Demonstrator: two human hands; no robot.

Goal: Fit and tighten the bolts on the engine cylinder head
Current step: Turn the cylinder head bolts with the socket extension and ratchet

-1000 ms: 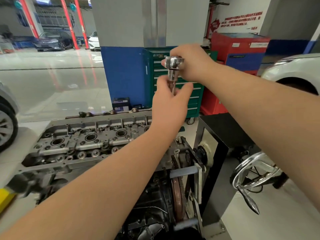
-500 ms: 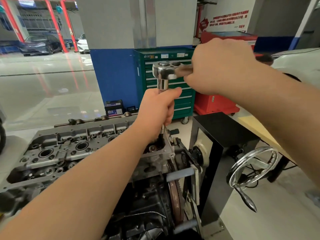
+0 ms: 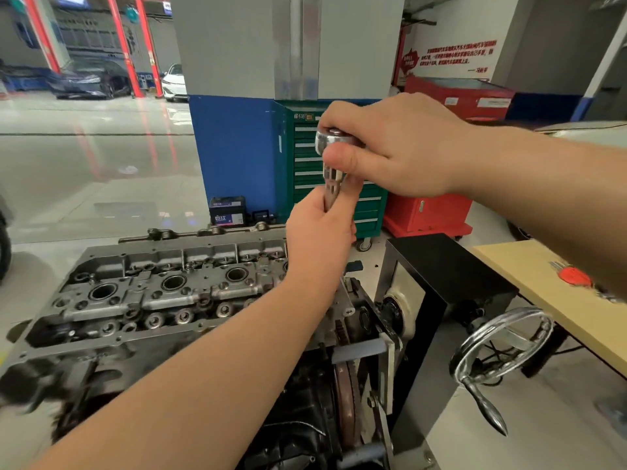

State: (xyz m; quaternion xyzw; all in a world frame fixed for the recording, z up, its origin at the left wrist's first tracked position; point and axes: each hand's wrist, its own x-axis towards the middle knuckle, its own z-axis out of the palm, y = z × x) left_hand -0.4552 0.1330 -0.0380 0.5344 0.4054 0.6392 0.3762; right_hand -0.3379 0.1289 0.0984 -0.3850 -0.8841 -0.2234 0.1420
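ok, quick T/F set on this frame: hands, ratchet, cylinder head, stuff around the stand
1. The right hand grips the ratchet head. True.
2. The left hand lies flat on the cylinder head. False: its fingers are curled round the extension bar below the ratchet.
3. A green tool cabinet stands behind the hands. True.
4. The chrome handwheel is left of the engine. False: it is at the right, by the black stand.
5. The extension bar lies horizontal. False: it stands roughly upright over the head's right end.
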